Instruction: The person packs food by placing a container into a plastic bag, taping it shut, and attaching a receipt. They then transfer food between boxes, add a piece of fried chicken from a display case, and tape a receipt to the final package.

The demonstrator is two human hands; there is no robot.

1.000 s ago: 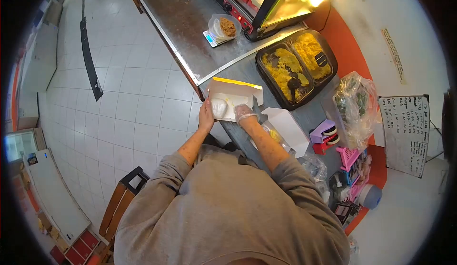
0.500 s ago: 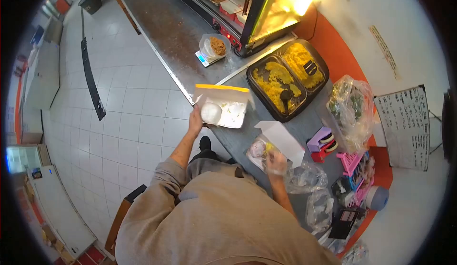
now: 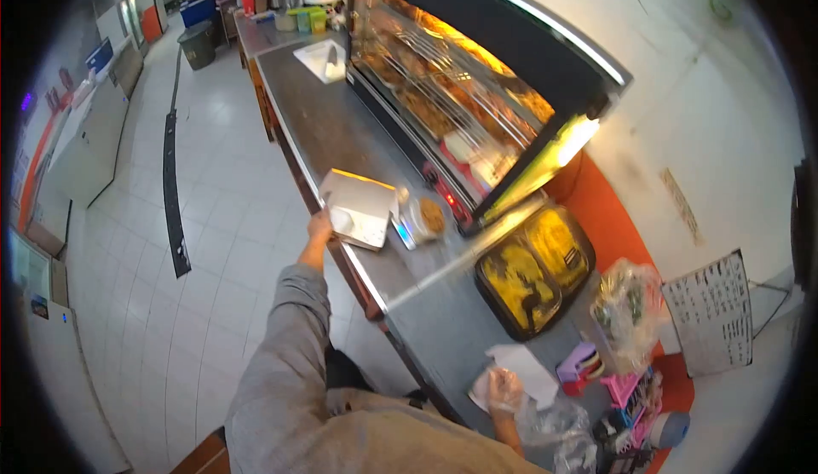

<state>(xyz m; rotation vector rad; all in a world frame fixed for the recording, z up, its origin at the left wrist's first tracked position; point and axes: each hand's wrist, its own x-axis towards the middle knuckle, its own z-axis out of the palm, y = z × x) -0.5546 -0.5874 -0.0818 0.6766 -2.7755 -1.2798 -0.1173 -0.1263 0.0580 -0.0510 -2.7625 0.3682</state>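
My left hand (image 3: 320,227) grips the near left edge of an open cardboard food box (image 3: 358,189), held out over the counter's front edge. A round white mound (image 3: 341,220), looking like rice, sits inside that box. At the lower right, my right hand (image 3: 504,389), apparently in a clear plastic glove, is closed above a second open white box (image 3: 528,372). Its fingers are curled, and whatever they may hold is hidden. A digital scale (image 3: 404,234) with a clear tub of brown food (image 3: 430,217) stands just right of the left-hand box.
A lit glass food warmer (image 3: 460,91) stands on the counter (image 3: 328,125). Nearer me are a black two-part tray of yellow rice (image 3: 520,282), a plastic-bagged container (image 3: 629,312), tape dispensers (image 3: 579,365) and clear plastic bags (image 3: 554,427). A knife lies on a white board (image 3: 322,61).
My left hand has carried its box away from me along the counter, beside the scale. My right hand stays by the white box, fingers now curled upward. The camera view has turned toward the warmer.
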